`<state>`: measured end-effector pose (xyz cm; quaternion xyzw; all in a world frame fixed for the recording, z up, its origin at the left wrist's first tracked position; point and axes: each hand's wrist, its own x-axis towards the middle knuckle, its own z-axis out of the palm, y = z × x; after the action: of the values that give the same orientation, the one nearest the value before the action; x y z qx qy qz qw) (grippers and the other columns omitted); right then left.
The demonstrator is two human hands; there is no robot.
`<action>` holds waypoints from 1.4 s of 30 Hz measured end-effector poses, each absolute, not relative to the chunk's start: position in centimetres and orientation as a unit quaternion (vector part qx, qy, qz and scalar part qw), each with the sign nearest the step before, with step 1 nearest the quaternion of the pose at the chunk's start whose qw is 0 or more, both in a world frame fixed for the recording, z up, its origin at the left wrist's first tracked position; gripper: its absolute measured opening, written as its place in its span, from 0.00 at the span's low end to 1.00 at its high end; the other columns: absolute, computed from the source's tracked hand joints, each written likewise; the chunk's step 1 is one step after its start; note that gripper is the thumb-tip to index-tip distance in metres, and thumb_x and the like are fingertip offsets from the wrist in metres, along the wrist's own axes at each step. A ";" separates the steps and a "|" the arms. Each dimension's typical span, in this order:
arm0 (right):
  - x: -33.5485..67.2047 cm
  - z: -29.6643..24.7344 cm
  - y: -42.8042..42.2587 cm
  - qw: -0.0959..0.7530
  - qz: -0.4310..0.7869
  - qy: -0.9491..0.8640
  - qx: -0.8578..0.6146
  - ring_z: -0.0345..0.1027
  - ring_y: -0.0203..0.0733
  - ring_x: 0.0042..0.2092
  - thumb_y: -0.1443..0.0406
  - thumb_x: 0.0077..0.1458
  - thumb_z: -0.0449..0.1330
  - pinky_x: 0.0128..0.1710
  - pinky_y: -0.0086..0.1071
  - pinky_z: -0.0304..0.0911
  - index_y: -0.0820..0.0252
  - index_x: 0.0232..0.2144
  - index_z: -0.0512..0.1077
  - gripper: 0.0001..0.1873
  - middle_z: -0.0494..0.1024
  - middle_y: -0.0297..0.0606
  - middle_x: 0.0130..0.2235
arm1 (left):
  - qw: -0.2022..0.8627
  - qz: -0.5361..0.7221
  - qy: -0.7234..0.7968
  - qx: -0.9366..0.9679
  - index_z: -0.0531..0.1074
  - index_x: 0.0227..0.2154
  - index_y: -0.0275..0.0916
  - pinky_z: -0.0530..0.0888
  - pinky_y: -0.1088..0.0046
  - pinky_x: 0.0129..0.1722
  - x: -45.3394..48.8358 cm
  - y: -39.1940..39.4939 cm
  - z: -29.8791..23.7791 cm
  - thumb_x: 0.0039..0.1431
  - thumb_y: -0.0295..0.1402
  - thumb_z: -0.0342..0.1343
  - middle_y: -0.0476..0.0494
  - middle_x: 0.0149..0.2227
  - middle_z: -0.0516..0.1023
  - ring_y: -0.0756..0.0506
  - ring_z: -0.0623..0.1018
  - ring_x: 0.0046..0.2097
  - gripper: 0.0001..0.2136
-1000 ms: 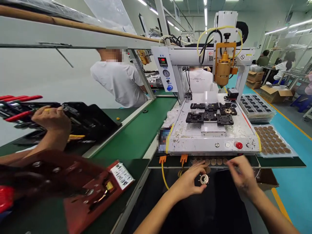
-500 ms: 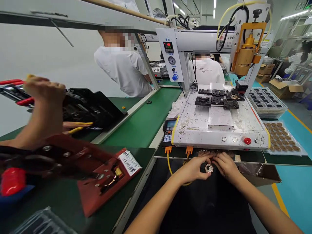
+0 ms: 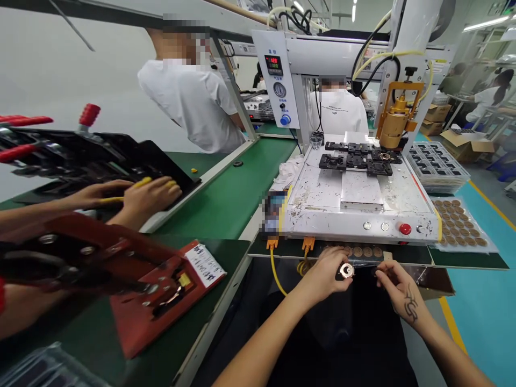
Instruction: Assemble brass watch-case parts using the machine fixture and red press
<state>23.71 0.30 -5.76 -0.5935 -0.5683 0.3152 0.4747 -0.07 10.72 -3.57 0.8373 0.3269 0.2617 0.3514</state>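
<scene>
Round metal part point(image 3: 345, 270): pinched in left hand point(image 3: 324, 275) at bench point(image 3: 463, 260) edge, right hand point(image 3: 397, 287) half-curled just beside, hold indiscernible; seemingly mid-assembly, not yet on black fixture point(image 3: 355, 161), brown discs point(image 3: 363, 251) untouched.

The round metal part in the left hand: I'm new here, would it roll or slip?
The round metal part looks shiny, so probably stiff and slippery. Being round, it may roll. The left hand pinches it by fingertips, so likely light.
</scene>
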 end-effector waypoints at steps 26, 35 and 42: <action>20.9 0.2 -0.5 0.456 0.657 -0.389 -0.457 0.64 0.34 0.24 0.52 0.67 0.66 0.27 0.29 0.59 0.57 0.34 0.70 0.17 0.73 0.28 0.24 | 0.792 0.408 0.344 0.297 0.77 0.57 0.36 0.78 0.52 0.62 -1.7 1.1 1.4 0.62 0.42 0.70 0.31 0.55 0.84 0.33 0.83 0.57 0.24; 20.5 1.2 -1.0 0.401 0.618 -0.454 -0.501 0.54 0.34 0.25 0.49 0.69 0.62 0.26 0.30 0.49 0.57 0.33 0.69 0.20 0.65 0.27 0.23 | 0.787 0.414 0.337 0.309 0.78 0.58 0.38 0.78 0.49 0.63 -1.8 0.6 1.0 0.64 0.43 0.67 0.33 0.54 0.85 0.32 0.82 0.59 0.23; 18.6 2.9 -0.4 0.403 0.480 -0.584 -0.515 0.69 0.47 0.47 0.51 0.68 0.62 0.48 0.37 0.67 0.54 0.32 0.71 0.17 0.74 0.41 0.47 | 0.776 0.421 0.341 0.324 0.79 0.58 0.39 0.79 0.50 0.62 -1.6 0.2 1.1 0.63 0.44 0.68 0.34 0.55 0.84 0.33 0.82 0.58 0.23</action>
<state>18.57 -0.40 2.87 -0.5151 -0.5843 0.4801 0.4035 -1.60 0.18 1.10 0.3238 0.3406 0.4212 0.7757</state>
